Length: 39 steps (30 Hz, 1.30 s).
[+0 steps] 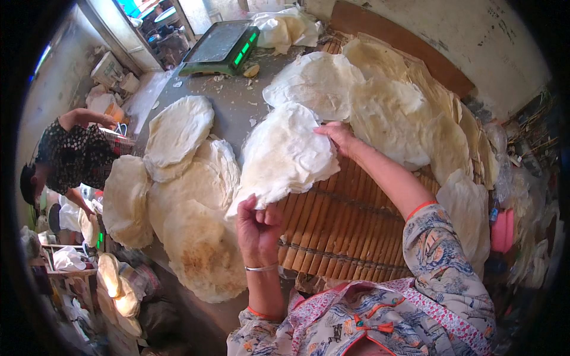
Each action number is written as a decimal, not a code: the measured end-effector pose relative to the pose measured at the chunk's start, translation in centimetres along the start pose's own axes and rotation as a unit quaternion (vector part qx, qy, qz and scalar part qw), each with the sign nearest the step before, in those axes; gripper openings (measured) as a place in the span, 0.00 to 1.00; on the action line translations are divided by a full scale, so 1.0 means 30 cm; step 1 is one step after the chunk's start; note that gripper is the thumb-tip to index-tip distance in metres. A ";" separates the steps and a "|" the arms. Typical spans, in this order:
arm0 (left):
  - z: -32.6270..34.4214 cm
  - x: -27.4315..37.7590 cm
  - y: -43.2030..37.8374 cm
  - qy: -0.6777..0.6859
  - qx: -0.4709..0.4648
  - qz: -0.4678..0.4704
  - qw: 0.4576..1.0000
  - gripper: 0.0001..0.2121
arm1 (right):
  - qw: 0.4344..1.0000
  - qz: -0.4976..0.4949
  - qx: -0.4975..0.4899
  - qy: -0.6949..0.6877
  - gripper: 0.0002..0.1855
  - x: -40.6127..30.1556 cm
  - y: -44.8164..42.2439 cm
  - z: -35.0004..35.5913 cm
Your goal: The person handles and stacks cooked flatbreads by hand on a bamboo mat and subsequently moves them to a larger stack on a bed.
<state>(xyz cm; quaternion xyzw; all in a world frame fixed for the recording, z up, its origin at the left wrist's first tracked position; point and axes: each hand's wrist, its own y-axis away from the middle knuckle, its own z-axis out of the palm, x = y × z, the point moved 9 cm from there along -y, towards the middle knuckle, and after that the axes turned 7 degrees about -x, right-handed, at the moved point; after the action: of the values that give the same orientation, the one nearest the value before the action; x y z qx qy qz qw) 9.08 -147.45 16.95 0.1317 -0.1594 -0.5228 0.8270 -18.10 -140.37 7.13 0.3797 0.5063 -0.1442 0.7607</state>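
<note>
A thin round flatbread [285, 151], pale and wrinkled, is stretched between my two hands over the near part of the table. My left hand [259, 222], with a silver bangle at its wrist, pinches the near lower edge. My right hand [339, 137] grips the right edge; its thumb lies on top and the other fingers are partly hidden. Below is a mat of bound wooden slats [338, 227]. Left of my left hand lie overlapping flatbreads, the nearest one a browned flatbread [205, 253]. Beyond my right hand, more flatbreads [387, 120] overlap across the mat.
A digital scale [218, 44] with lit green displays stands at the table's far side, beside a plastic bag [287, 29]. Crumbs dot the grey tabletop [231, 95]. At the left, another person [73, 151] in a dotted top touches a flatbread. A wall [445, 40] bounds the far right.
</note>
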 end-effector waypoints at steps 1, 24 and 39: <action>-0.011 -0.020 0.007 -0.033 0.010 -0.005 0.999 0.09 | 0.999 -0.043 0.004 0.011 0.11 -0.047 0.009 -0.013; -0.581 -0.339 0.411 -0.519 0.085 -0.032 0.850 0.07 | 0.964 -0.060 0.211 0.147 0.26 0.689 1.099 -0.756; -0.490 -0.498 0.553 -0.410 0.037 0.070 0.909 0.27 | 0.751 -0.319 -0.281 0.506 0.38 0.376 1.193 0.347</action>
<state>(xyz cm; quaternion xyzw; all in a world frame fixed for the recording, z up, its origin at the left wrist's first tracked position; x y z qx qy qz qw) 22.63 -126.21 8.00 -0.0755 -0.5124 -0.4653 0.7178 15.41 -122.07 14.74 -0.0174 0.9265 -0.0165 0.3755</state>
